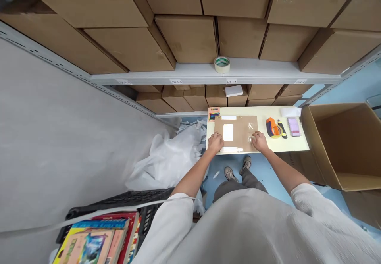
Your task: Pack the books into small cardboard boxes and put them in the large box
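Observation:
A flat brown cardboard package [239, 133] lies on the small cream table, with white labels and strips of shiny clear tape on its top. My left hand [215, 141] is at its left edge, fingers bent over the border. At the right edge, my right hand [260, 141] holds the cardboard with curled fingers near the taped part. Behind the package's far left corner is a small colourful booklet [213, 113]. Right of my right hand are an orange tape dispenser [271, 127] with a roll of tape and a black-and-yellow box cutter [282, 129].
On the cream table [293, 145] are also a blurred purple stack [294, 126] and a white packet [291, 111]. Shelves of cartons [186, 37] rise behind. A big open carton [351, 149] stands right; white plastic sheeting [166, 157] and a book-filled black crate [119, 200] are left.

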Demonstrator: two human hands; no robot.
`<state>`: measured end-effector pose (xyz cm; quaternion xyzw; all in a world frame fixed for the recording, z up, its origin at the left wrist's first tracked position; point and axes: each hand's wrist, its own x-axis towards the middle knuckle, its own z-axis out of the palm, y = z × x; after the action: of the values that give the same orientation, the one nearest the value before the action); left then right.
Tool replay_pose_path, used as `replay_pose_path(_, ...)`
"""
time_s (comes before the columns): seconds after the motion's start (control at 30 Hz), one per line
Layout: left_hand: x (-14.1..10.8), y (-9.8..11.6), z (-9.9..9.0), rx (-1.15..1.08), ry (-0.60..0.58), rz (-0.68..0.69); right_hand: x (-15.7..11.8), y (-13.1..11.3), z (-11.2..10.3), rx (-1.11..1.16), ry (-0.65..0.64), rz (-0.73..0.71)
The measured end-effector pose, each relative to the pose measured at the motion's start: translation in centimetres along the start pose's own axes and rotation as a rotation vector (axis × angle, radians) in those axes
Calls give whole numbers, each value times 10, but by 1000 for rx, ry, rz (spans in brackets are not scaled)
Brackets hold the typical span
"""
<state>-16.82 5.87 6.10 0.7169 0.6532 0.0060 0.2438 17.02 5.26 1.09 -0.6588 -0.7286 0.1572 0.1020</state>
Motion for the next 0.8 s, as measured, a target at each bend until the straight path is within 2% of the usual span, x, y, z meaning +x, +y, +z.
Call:
replay_pose_path(0.2,32,-2,-8,-12,-18,-31,38,4,1,43,-116,102)
replay_pose_path(0.37,61,-5,-4,-49,-42,-144,66,4,-3,62,-285,246)
replay_pose_path(0.47,78,-7,0,-84,-51,-226,83,7,-6,88,-356,273)
replay_pose_path(0.67,104,-7,7,-231,-23,-396,110,21,-2,207,-377,260)
replay_pose_path(0.8,112,-10,12,-360,-3,-438,117,26,3,306,-335,303)
